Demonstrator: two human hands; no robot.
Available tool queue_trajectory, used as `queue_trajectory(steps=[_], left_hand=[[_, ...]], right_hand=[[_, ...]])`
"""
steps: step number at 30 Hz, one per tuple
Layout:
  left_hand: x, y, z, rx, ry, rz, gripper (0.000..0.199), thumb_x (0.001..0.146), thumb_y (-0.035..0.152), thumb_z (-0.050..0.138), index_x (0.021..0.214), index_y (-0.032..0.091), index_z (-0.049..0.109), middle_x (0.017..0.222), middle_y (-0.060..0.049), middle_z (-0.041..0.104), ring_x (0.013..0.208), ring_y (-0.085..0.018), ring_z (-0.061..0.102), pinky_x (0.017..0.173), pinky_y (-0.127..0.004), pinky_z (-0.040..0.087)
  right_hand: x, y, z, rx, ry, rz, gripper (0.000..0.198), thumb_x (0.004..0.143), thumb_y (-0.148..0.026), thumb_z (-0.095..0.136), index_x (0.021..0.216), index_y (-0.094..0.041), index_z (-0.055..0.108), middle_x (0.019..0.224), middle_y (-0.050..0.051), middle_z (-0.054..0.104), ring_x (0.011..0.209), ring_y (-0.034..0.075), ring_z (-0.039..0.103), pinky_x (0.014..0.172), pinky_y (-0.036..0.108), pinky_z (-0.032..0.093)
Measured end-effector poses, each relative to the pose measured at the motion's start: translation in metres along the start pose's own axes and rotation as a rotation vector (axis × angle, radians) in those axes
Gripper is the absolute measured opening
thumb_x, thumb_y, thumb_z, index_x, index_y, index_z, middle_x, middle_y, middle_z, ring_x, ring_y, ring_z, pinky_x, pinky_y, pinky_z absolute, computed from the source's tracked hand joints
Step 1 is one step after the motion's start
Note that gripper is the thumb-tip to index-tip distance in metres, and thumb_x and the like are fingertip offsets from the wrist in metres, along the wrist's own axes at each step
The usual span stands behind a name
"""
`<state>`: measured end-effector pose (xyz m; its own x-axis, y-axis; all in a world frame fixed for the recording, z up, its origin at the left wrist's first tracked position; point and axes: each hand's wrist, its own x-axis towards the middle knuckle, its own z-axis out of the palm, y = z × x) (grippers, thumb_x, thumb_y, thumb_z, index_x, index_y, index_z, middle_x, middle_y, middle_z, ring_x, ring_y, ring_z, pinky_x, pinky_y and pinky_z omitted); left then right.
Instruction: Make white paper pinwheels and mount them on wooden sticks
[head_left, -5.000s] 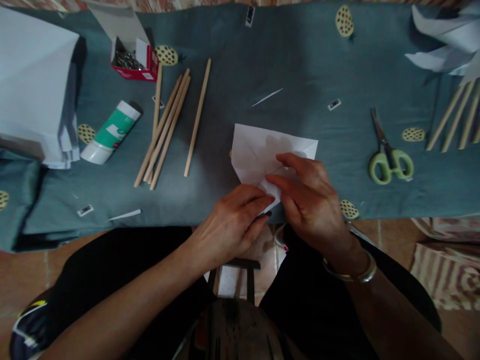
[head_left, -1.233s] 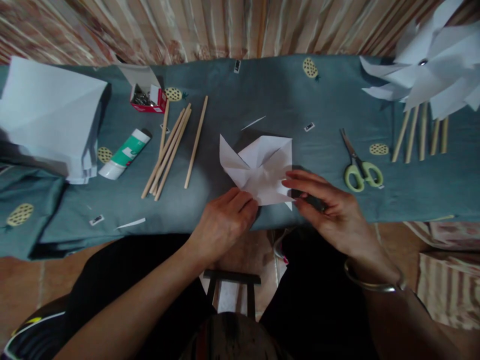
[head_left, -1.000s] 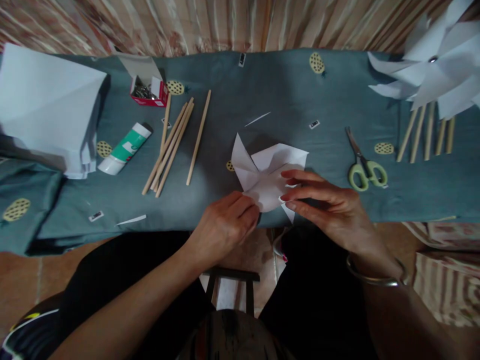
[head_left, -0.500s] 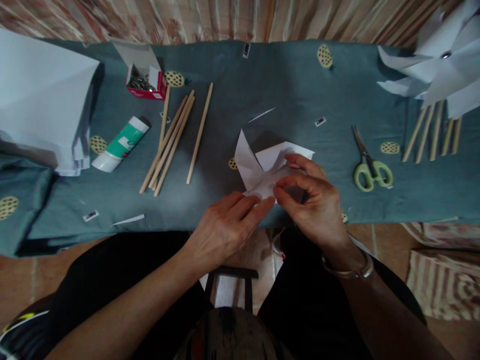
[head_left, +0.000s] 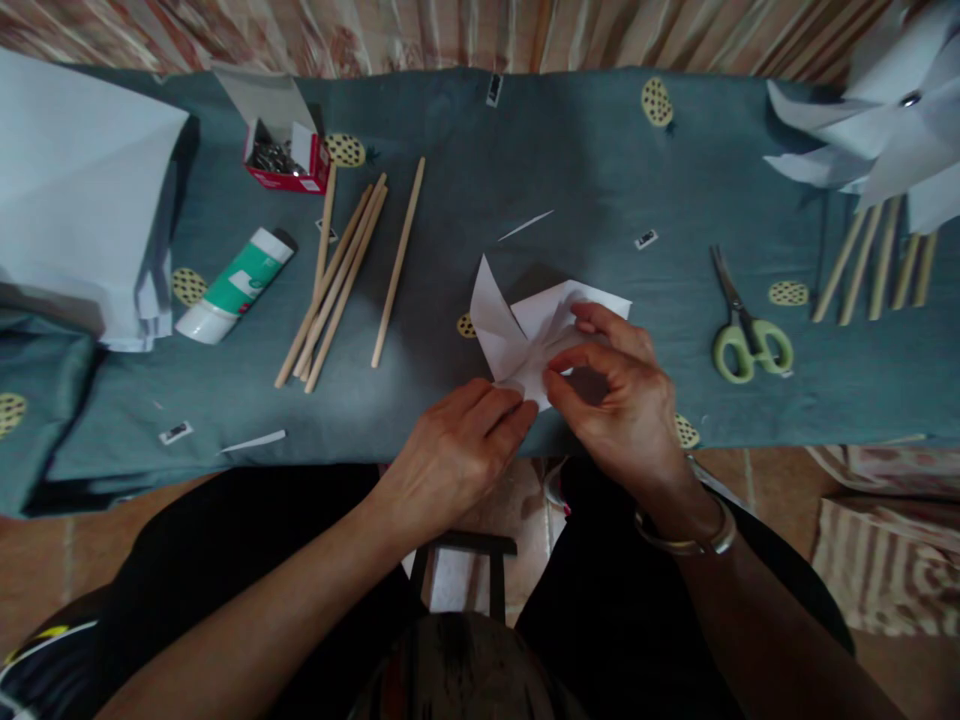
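A white paper pinwheel point(head_left: 499, 325), partly folded, lies near the table's front edge in the head view. One pointed blade stands up at its left, and a flatter flap spreads to the upper right. My left hand point(head_left: 461, 445) is closed on its lower left edge, fingers pressed together on the paper. My right hand point(head_left: 622, 400) pinches paper near the middle between thumb and index finger, with its other fingers resting on the right-hand flap. The right hand hides part of the pinwheel's right side.
Wooden sticks point(head_left: 341, 285), a glue stick point(head_left: 238, 285) and a red box of metal fasteners point(head_left: 285, 165) lie left. White paper sheets point(head_left: 82, 190) are at the far left. Green-handled scissors point(head_left: 739, 335) lie right, below finished pinwheels point(head_left: 885, 150) on sticks. Paper slivers point(head_left: 525, 225) are scattered about.
My left fingertips have drawn back slightly to the left from the right thumb, showing more paper between the hands. The view has shifted a little.
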<state>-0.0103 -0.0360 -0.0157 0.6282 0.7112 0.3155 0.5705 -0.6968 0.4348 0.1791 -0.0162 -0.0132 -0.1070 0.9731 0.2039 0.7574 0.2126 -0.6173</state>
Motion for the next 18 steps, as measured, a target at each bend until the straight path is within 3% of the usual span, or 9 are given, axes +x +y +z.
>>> queue_trajectory(steps=[18], left_hand=[[0.0026, 0.0009, 0.0005, -0.032, 0.021, -0.019, 0.018, 0.091, 0.011, 0.061, 0.107, 0.005, 0.067, 0.097, -0.01, 0.07, 0.084, -0.019, 0.061, 0.073, -0.032, 0.059]], right_hand=[[-0.0011, 0.0049, 0.0032, -0.02, 0.021, -0.036, 0.004, 0.08, -0.018, 0.067, 0.081, -0.022, 0.068, 0.13, 0.009, 0.064, 0.113, 0.029, 0.062, 0.099, 0.051, 0.049]])
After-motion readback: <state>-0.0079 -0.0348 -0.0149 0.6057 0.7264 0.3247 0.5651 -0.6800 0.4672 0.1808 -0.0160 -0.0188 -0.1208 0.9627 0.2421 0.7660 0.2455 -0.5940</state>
